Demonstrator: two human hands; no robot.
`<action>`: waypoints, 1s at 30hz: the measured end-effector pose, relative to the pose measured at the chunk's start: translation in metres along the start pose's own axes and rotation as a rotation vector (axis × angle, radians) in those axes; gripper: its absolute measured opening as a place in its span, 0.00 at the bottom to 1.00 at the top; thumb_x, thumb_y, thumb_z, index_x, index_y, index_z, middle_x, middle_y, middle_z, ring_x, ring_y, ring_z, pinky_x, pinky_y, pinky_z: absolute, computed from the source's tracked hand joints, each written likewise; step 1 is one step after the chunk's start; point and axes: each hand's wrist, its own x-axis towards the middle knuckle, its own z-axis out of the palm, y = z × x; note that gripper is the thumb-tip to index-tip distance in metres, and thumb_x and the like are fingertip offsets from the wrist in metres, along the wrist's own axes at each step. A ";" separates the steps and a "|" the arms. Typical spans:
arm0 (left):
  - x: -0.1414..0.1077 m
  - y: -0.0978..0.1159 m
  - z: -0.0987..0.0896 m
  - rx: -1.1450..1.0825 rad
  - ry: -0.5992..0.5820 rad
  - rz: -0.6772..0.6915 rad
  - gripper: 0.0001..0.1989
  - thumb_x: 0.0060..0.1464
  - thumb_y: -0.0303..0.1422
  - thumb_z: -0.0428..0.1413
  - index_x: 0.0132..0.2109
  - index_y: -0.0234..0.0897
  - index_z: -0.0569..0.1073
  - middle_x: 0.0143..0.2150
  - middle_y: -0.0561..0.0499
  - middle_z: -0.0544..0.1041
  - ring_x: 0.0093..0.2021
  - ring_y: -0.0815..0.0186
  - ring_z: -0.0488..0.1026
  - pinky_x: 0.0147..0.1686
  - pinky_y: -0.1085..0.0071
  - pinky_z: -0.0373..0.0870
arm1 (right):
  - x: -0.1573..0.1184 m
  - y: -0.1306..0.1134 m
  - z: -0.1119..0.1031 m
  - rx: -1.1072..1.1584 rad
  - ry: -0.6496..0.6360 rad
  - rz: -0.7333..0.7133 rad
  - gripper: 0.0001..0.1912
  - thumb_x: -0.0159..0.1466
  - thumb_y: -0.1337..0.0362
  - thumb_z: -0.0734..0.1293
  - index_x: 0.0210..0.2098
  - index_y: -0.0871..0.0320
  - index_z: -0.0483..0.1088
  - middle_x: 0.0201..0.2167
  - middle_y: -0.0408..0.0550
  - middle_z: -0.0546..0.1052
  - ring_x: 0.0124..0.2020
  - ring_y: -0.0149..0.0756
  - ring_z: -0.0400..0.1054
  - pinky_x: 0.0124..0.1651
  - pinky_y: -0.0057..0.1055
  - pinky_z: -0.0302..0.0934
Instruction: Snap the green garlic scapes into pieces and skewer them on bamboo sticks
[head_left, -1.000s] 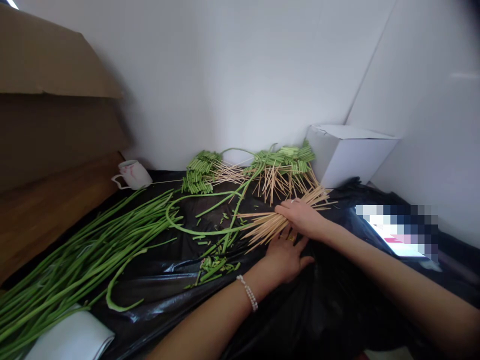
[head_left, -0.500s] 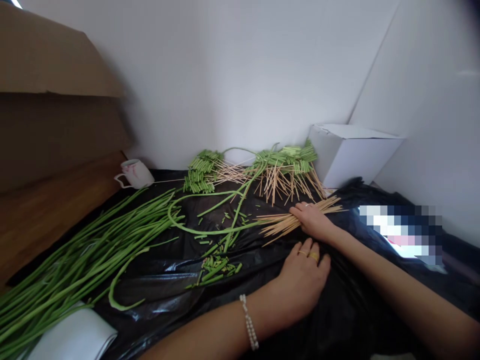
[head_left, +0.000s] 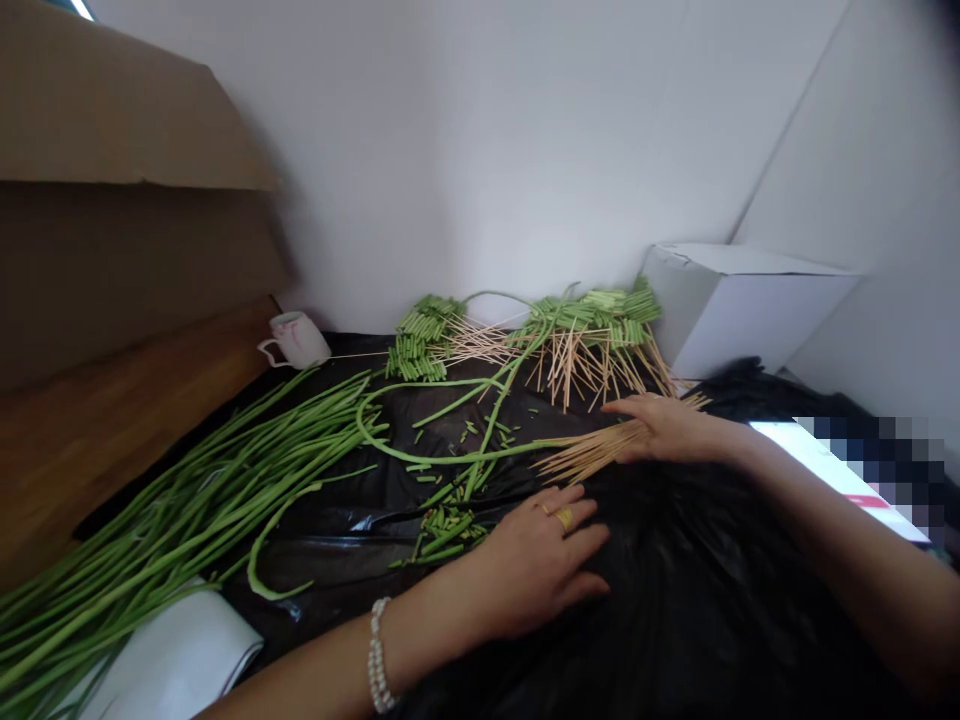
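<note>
My right hand (head_left: 667, 430) lies flat on top of a loose bundle of bamboo skewers (head_left: 589, 452), which rests on a black plastic sheet (head_left: 675, 590). My left hand (head_left: 536, 565) presses on the sheet with its fingers spread, touching nothing else, and wears a gold ring and a beaded bracelet. Just left of it lies a small heap of cut green bean pieces (head_left: 446, 535). A long pile of whole green long beans (head_left: 187, 490) stretches across the left side. Bean pieces threaded on skewers (head_left: 420, 340) lie in clusters along the back.
A white cardboard box (head_left: 750, 310) stands in the back right corner against white walls. A white mug (head_left: 296, 340) sits at the back left by a wooden board (head_left: 97, 420) and brown cardboard (head_left: 112, 150). A pixelated lit screen (head_left: 840, 470) lies at the right; a white folded item (head_left: 180, 640) lies near the front left.
The scene sits further right in the view. My left hand has slid left across the sheet, and my right hand has moved right over the skewers.
</note>
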 end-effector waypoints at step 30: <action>-0.063 -0.158 0.008 0.048 0.479 -0.714 0.13 0.64 0.34 0.47 0.43 0.37 0.77 0.43 0.47 0.81 0.45 0.60 0.76 0.50 0.63 0.71 | 0.181 -0.105 -0.005 -0.315 0.278 -0.200 0.20 0.62 0.76 0.60 0.52 0.60 0.70 0.47 0.54 0.77 0.49 0.39 0.68 0.51 0.31 0.57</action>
